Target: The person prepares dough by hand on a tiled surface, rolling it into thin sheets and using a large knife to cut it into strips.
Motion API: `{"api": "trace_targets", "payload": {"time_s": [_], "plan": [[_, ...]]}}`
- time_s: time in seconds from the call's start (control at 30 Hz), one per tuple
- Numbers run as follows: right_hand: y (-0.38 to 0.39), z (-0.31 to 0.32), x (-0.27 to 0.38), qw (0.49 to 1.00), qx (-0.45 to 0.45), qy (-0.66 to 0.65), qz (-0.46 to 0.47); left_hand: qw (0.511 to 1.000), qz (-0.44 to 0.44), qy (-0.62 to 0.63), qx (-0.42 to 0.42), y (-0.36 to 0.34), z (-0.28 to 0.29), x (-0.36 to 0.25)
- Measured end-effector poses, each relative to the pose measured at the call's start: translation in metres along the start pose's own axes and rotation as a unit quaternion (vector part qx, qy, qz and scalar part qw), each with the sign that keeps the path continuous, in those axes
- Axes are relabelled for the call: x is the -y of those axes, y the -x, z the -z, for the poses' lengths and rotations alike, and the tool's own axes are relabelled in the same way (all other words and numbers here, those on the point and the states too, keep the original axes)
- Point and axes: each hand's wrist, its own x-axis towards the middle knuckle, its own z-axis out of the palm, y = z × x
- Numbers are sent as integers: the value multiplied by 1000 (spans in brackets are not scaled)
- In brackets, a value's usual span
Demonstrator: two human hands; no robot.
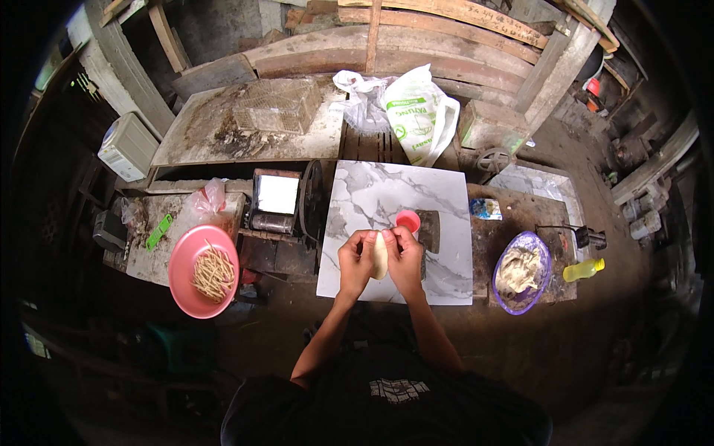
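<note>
The left hand and right hand each pinch, grip closed, the far part of a dough-like piece, probably soft, light, best held by its edges.

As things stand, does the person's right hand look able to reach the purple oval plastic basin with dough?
Probably yes: nothing visible blocks the way from the right hand to the uncovered purple basin. But that hand and the left hand hold a pale elongated piece, which it may need to release.
</note>
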Motion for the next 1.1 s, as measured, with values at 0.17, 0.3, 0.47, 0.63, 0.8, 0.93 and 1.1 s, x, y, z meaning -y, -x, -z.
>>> {"api": "trace_targets", "payload": {"time_s": [0.17,0.3,0.47,0.63,0.8,0.93,1.1], "plan": [[1,-3,1,996,24,-70,-48,999,-8,-27,-38,1,0,5],[3,-3,8,998,47,17,-33,997,-49,-12,-61,3,-1,5],[3,-10,14,997,25,75,15,998,-34,-8,-55,5,-3,8],[4,-11,19,995,28,95,-17,995,31,-92,-19,4,0,0],[7,-16,11,999,22,45,-18,992,-16,-111,-50,5,-3,3],[10,-13,10,994,33,94,-33,987,-33,-149,-41,7,-2,-2],[7,-10,7,986,15,168,18,981,-35,-188,25,3,2,4]]}}
